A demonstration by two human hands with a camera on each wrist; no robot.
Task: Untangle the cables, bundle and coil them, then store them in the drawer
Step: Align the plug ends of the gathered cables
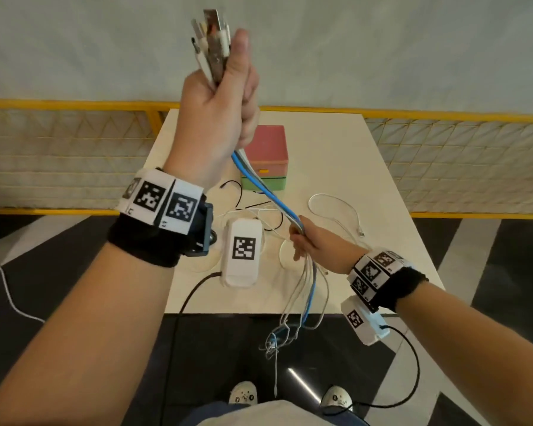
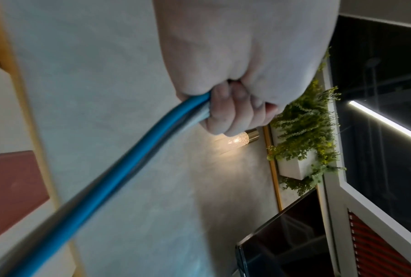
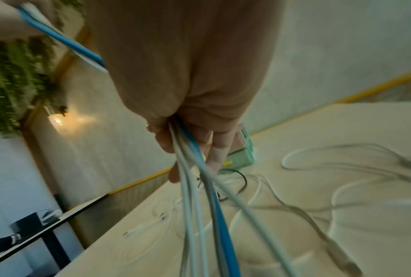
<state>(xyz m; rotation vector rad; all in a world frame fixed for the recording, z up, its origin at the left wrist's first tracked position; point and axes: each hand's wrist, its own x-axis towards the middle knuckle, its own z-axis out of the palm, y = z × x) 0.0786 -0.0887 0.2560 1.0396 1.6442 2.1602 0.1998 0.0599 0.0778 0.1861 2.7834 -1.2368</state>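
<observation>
L hand (image 1: 219, 118) fisted on plug ends of cable bundle (image 1: 268, 195), held high so tails hang. R hand (image 1: 308, 244) closed round mid-run, combing strands parallel b4 coiling.

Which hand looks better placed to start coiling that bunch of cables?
Probably the right hand: it grips the cables midway, tails dangling below, free to loop. The left hand anchors the plug ends up high.

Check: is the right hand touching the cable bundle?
Touching. The right wrist view shows the right hand with its fingers curled round the cable bundle, the cables emerging straight from its closed grip.
</observation>
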